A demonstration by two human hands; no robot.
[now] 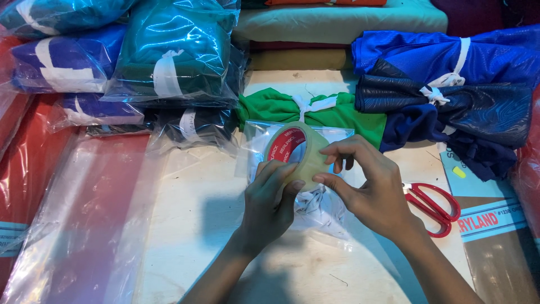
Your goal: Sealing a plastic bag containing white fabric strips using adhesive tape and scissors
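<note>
Pale, scuffed wood makes up the counter [202, 225], crowded on every side with packed and tied cloth. At its middle both hands hold a roll of clear packing tape with a red inner core [298, 151], standing on edge over a small clear plastic bag with pale folded cloth inside [320, 211]. The left hand [270, 202] cups the roll from below, its fingers [278, 174] curled up against the near side and the thumb pressed on the outer band. The right hand [374, 188] comes from the right of the roll, its thumb and forefinger pinched together on the tape's outer surface, the other fingers arched above. Just beyond the roll lies a green cloth bundle tied with a white strip [312, 110]. Right of the roll, well behind the right hand, sit blue and dark navy mesh cloth bundles bound with white ties [450, 84]. Red-handled scissors [436, 205] lie on the counter just right of the right wrist. Left of the roll, stacked clear bags of teal and blue garments [169, 56] pile up, and flat empty clear plastic sheets [95, 214] spread over red material nearer the left edge.
</note>
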